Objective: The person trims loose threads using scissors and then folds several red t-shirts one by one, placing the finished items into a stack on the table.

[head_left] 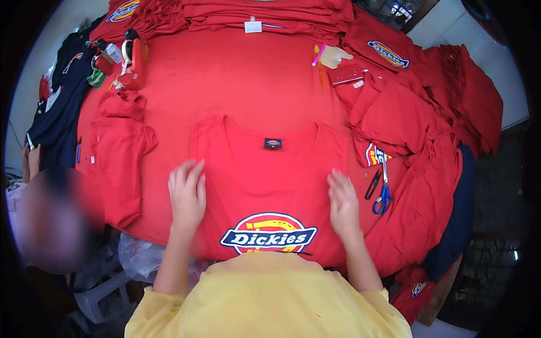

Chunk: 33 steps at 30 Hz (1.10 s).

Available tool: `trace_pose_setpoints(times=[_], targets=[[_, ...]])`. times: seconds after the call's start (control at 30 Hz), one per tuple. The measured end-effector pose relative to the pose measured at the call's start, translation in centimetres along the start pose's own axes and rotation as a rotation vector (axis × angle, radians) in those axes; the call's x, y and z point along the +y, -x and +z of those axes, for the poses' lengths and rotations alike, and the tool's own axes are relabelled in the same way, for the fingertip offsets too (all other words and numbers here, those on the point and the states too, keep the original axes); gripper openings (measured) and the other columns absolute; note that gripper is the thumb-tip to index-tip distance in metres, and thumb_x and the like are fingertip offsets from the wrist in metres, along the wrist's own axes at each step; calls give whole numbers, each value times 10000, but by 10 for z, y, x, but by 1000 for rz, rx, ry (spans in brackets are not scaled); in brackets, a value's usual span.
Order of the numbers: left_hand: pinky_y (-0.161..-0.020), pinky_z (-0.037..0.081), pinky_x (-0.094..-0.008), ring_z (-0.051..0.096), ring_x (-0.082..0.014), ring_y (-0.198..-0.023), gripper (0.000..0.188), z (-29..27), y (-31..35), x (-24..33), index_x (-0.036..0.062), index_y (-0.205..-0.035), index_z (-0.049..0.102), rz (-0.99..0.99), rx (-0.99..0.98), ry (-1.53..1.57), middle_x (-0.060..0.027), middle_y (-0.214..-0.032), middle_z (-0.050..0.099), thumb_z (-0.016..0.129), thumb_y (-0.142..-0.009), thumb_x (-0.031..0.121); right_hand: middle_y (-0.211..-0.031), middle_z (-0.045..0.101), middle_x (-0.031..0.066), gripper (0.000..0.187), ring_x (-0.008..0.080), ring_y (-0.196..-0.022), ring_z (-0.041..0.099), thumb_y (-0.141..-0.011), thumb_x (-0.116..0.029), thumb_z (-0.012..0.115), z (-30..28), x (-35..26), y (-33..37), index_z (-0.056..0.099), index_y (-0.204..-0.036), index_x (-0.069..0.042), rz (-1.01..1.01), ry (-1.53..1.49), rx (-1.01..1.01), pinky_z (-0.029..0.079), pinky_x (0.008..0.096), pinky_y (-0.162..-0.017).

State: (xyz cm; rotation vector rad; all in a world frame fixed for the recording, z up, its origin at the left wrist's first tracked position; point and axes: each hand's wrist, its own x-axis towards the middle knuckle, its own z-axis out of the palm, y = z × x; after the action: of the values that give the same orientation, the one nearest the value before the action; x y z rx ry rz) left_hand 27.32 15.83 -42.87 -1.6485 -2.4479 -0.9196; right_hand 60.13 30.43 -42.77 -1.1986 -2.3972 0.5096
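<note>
Spread in front of me is a red shirt (265,186) with a wide scooped neckline, a small dark neck label (273,143) and a large printed emblem (269,232) near my body. My left hand (187,191) rests by its left edge, fingers stretched out, with nothing in the grasp. Along the opposite edge, my right hand (342,200) has its fingers extended, holding nothing visible. Whether the fingertips press on the fabric or hover just above, I cannot tell. The shirt's lower part is hidden by my yellow top (265,293).
Blue-handled scissors (383,200) and black thread snips (372,185) lie right of the shirt. Red garments (394,112) heap on the right; folded stacks (265,22) line the far side. Bottles and a tape dispenser (129,62) stand far left. A person (25,205) is at the left.
</note>
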Motion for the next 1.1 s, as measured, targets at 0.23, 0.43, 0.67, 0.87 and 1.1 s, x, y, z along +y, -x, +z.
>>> trace_pose_setpoints(times=[0.23, 0.43, 0.67, 0.87, 1.1], targets=[[-910, 366, -477, 467, -370, -1086, 568, -19, 119, 4, 1, -1216, 497, -344, -82, -116, -194, -1142, 509, 737, -807, 313, -1500, 351, 163, 503, 381, -1422, 243, -897, -239, 590, 24, -36, 115, 504, -1376, -114, 64, 388, -135, 58, 650, -1117], [-834, 428, -435, 553, -346, -978, 318, -20, 122, -18, -5, -1042, 521, -567, -182, 146, -183, -1023, 570, 688, -853, 189, -1510, 334, 167, 514, 377, -1435, 219, -889, -239, 597, 23, -28, 130, 501, -1375, -104, 32, 365, -115, 44, 642, -1122], [-896, 450, -427, 562, -354, -1080, 364, -42, 103, -3, -1, -1194, 523, -483, -233, 241, -207, -1195, 559, 631, -857, 84, -1506, 343, 152, 529, 371, -1429, 229, -881, -285, 619, 31, -35, 135, 503, -1376, -136, 81, 326, -85, 41, 661, -1111], [-1089, 327, -453, 387, -311, -1338, 451, -1, 30, 2, 47, -1360, 471, 118, -155, 114, -161, -1394, 464, 546, -917, 86, -1440, 433, 147, 459, 355, -1373, 340, -897, -196, 587, 37, -33, 76, 523, -1335, -75, -112, 151, 26, 182, 565, -1139], [-1176, 179, -467, 247, -297, -1434, 472, 63, -68, -16, 115, -1438, 407, 175, -192, -228, -64, -1525, 341, 451, -992, 262, -1407, 491, 111, 409, 281, -1358, 397, -906, -128, 532, 58, -48, 30, 545, -1309, -58, -456, 138, -186, 226, 498, -1152]])
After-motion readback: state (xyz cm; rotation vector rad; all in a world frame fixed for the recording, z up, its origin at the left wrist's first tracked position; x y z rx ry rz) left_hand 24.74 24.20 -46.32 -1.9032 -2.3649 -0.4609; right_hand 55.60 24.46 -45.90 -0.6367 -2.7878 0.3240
